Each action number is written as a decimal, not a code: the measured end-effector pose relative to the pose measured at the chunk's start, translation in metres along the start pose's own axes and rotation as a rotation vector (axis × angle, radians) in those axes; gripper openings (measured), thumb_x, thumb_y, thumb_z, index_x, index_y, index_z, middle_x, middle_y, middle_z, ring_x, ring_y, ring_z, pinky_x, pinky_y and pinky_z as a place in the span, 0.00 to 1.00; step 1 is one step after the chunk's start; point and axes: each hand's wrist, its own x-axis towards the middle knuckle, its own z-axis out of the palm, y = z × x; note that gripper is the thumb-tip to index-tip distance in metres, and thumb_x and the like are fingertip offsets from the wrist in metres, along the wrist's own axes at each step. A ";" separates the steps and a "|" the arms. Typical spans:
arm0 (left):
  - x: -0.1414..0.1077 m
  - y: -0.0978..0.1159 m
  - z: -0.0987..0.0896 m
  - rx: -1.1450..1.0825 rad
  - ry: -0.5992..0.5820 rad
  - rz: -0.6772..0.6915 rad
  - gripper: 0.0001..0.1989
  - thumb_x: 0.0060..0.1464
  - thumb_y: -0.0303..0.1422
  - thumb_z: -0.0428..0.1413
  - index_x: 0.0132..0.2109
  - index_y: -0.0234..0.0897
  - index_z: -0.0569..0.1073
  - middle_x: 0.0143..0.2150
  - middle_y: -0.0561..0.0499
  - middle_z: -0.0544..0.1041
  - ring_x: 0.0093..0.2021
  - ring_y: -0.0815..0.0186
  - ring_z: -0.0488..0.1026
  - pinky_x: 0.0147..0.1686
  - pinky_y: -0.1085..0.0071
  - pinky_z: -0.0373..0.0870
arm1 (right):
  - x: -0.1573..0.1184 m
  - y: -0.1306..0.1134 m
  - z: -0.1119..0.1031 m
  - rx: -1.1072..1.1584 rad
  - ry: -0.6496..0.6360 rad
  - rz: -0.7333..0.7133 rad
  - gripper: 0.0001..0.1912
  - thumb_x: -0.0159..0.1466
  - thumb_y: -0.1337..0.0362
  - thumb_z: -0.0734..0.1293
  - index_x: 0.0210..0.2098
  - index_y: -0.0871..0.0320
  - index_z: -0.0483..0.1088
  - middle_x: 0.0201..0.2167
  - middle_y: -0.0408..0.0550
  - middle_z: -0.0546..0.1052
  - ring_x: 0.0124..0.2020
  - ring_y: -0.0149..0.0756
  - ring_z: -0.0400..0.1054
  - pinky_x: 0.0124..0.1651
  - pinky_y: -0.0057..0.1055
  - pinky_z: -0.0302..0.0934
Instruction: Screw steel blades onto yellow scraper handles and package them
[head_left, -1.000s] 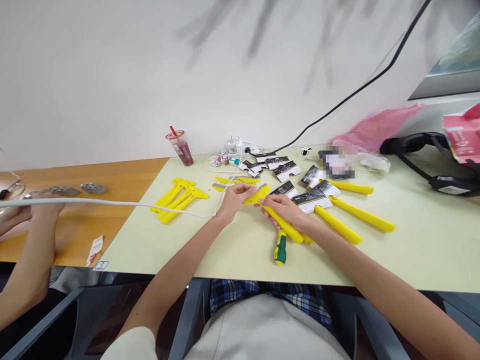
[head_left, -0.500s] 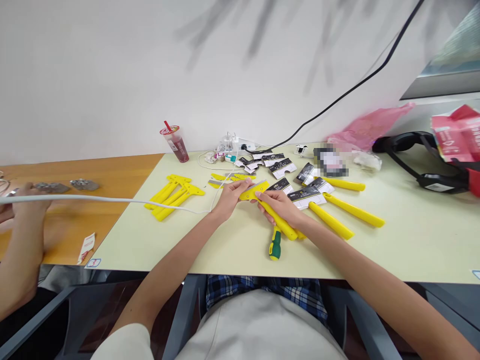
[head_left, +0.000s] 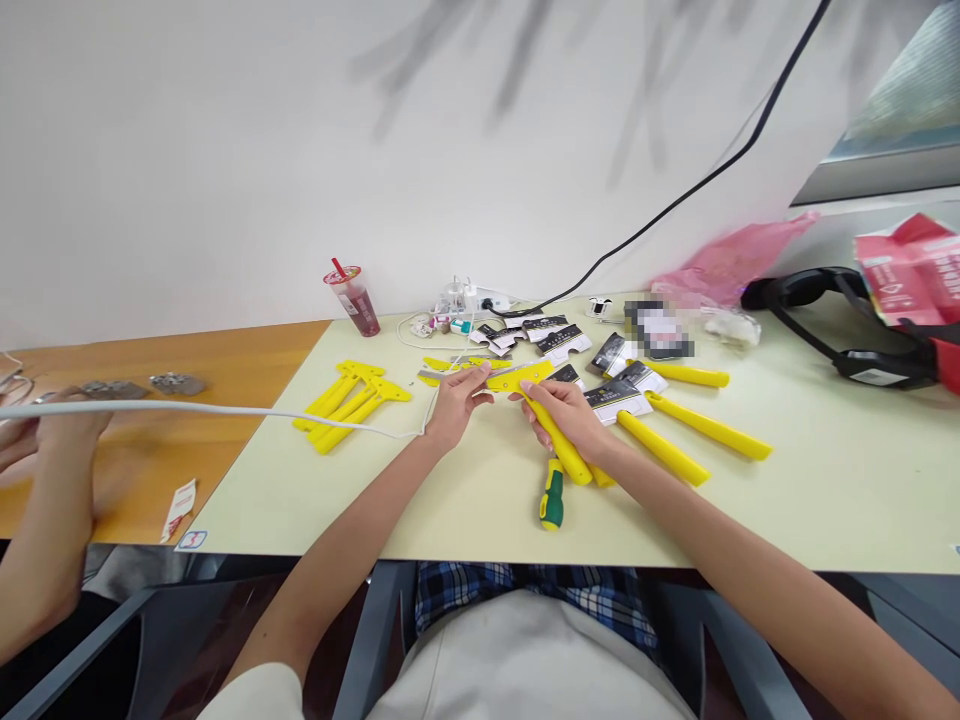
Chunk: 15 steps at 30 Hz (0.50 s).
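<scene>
My right hand [head_left: 566,415] grips the handle of a yellow plastic scraper [head_left: 546,410], whose wide head lies flat near the table. A thin metal blade [head_left: 510,371] runs along that head. My left hand [head_left: 457,393] pinches the blade just left of the head, and its fingertips nearly reach the yellow plastic. Below the scraper lies a screwdriver with a green and yellow handle [head_left: 552,497]. Several loose yellow handles [head_left: 664,447] lie to the right, and several T-shaped yellow scrapers [head_left: 345,405] lie to the left.
Several black and white cards [head_left: 615,398] are scattered on the pale table [head_left: 825,500]. A white cable [head_left: 225,410] crosses towards a co-worker's hands [head_left: 67,430] at the wooden table [head_left: 247,370]. A drink cup [head_left: 354,300], power strip [head_left: 472,298] and pink bag [head_left: 727,265] stand behind.
The scraper head has swung from tilted to nearly level, and my left hand has shifted slightly left along the blade. The whole view has shifted slightly.
</scene>
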 end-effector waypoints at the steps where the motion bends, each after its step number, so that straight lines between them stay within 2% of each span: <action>1: 0.000 0.000 0.000 0.003 -0.001 0.000 0.20 0.51 0.49 0.76 0.36 0.37 0.85 0.40 0.46 0.81 0.39 0.66 0.75 0.35 0.72 0.74 | 0.000 -0.001 0.000 -0.001 0.001 0.000 0.31 0.64 0.35 0.77 0.28 0.57 0.74 0.22 0.41 0.73 0.13 0.26 0.62 0.17 0.28 0.61; 7: 0.001 0.000 -0.001 0.016 0.004 0.025 0.19 0.50 0.49 0.76 0.35 0.37 0.86 0.39 0.46 0.81 0.39 0.66 0.75 0.34 0.72 0.74 | -0.001 -0.001 0.001 -0.012 0.004 0.008 0.29 0.64 0.36 0.77 0.30 0.57 0.75 0.23 0.40 0.73 0.13 0.26 0.62 0.16 0.27 0.59; 12: 0.003 -0.002 -0.005 0.114 0.035 0.144 0.19 0.49 0.49 0.75 0.32 0.38 0.86 0.36 0.47 0.80 0.38 0.65 0.73 0.34 0.70 0.74 | 0.002 0.004 0.000 -0.005 0.003 0.022 0.31 0.64 0.35 0.76 0.27 0.57 0.73 0.22 0.41 0.73 0.13 0.26 0.62 0.14 0.27 0.58; 15: 0.003 -0.002 -0.007 0.191 0.011 0.209 0.20 0.50 0.51 0.75 0.32 0.38 0.85 0.36 0.48 0.80 0.36 0.66 0.73 0.34 0.68 0.73 | 0.002 0.005 0.000 -0.007 0.012 0.023 0.31 0.65 0.36 0.76 0.26 0.57 0.72 0.21 0.40 0.72 0.13 0.26 0.61 0.14 0.27 0.58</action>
